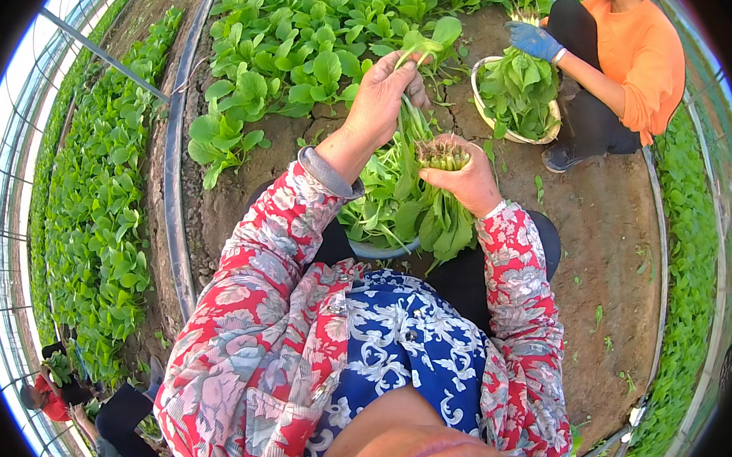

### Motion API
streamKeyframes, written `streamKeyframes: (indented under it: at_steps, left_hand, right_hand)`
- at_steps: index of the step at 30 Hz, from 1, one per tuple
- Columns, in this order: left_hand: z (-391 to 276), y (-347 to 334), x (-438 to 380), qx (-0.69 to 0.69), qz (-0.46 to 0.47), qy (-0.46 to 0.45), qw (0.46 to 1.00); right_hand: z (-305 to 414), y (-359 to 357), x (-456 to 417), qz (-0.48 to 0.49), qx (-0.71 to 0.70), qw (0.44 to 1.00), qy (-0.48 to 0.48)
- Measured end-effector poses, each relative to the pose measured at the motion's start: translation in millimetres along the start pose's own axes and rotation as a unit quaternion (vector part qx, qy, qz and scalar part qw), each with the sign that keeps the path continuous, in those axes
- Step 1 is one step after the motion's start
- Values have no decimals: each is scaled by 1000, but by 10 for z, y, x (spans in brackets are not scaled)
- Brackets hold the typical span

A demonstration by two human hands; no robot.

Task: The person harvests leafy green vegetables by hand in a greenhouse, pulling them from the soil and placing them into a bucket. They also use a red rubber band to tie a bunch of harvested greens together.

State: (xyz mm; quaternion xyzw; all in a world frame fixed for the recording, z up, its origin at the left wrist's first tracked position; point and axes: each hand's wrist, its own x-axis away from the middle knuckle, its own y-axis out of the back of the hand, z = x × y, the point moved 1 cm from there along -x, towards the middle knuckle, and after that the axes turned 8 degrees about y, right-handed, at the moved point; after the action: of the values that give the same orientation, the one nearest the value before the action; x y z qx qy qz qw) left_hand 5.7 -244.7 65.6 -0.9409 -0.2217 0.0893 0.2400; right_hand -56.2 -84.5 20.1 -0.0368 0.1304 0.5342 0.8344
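My left hand (390,95) pinches a few leafy green stems (422,46) near the upper middle, their leaves pointing up and away. Lower and to the right, my right hand (463,178) grips a thick bunch of leafy greens (445,224); its trimmed-looking stem ends and fine roots face up, and the leaves hang down. Beneath both hands a rounded basin (386,252) holds more loose greens (374,194), partly hidden by my sleeve and the bunch.
A person in an orange top (646,70) crouches at upper right by a white basin (476,94) of greens. Growing plants (288,54) stand ahead; a dark pipe (175,154) runs along bare soil at left. More people (54,398) are at lower left.
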Motion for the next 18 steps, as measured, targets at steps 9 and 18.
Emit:
streamKeyframes:
  at_steps: [9, 18]
  left_hand:
    - [-164, 719, -259, -635, -128, -112, 754]
    - [266, -65, 14, -30, 197, 122, 972]
  right_hand:
    - [-29, 87, 12, -43, -106, 993, -32]
    - [50, 124, 35, -106, -247, 963, -30]
